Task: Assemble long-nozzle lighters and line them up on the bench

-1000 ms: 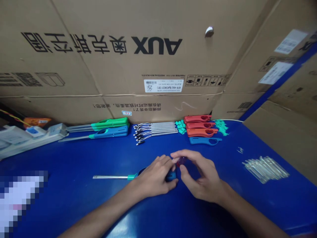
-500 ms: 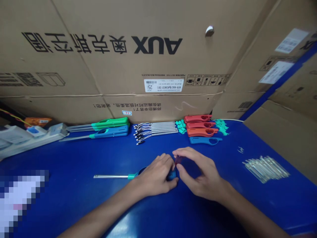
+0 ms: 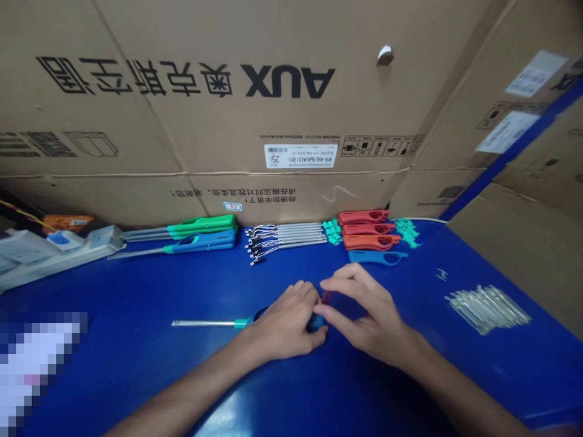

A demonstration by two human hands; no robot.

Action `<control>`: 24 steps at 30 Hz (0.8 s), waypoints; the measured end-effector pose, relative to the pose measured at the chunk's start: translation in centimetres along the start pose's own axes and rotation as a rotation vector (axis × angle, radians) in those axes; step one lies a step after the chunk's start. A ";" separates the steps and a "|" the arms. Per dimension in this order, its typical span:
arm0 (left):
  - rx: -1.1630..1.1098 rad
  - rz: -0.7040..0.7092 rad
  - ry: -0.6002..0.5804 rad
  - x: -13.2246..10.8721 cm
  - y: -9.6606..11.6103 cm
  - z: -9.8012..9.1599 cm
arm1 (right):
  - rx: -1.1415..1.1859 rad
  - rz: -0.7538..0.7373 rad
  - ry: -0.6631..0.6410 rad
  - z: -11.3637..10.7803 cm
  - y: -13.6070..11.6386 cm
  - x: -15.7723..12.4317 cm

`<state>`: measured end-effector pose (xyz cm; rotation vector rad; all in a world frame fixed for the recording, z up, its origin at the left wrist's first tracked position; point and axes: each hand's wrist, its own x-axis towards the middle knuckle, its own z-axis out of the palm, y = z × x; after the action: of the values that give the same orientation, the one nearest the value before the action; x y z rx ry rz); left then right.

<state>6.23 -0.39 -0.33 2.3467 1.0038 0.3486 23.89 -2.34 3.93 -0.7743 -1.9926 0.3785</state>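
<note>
Large AUX cartons (image 3: 273, 97) stand along the far edge of a blue workbench (image 3: 136, 285), which carries rows of green and blue lighters (image 3: 203, 233), red lighter handles (image 3: 367, 233) and a heap of clear tubes (image 3: 487, 309). The left hand (image 3: 285, 328) curls its fingers together around a blue-handled lighter (image 3: 204, 323) lying on the bench, while the right hand (image 3: 371, 318) pinches a small red part (image 3: 325, 297) between its fingertips (image 3: 330, 285), right at the lighter's head.
</note>
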 end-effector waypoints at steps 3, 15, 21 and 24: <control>0.021 0.018 0.002 0.0 0.0 -0.1 | 0.036 0.023 0.016 0.3 0.2 -0.4; 0.054 0.016 0.004 0.0 -0.1 0.1 | 0.004 -0.028 0.023 0.2 -0.1 0.2; 0.064 0.012 -0.006 0.0 0.0 0.0 | -0.016 -0.027 0.003 0.1 -0.2 0.1; 0.067 0.006 -0.014 0.0 -0.1 0.2 | -0.042 -0.014 0.029 0.3 0.2 -0.2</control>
<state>6.24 -0.40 -0.60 2.4091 1.0171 0.3050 23.83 -2.30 3.52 -0.7879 -1.9828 0.3166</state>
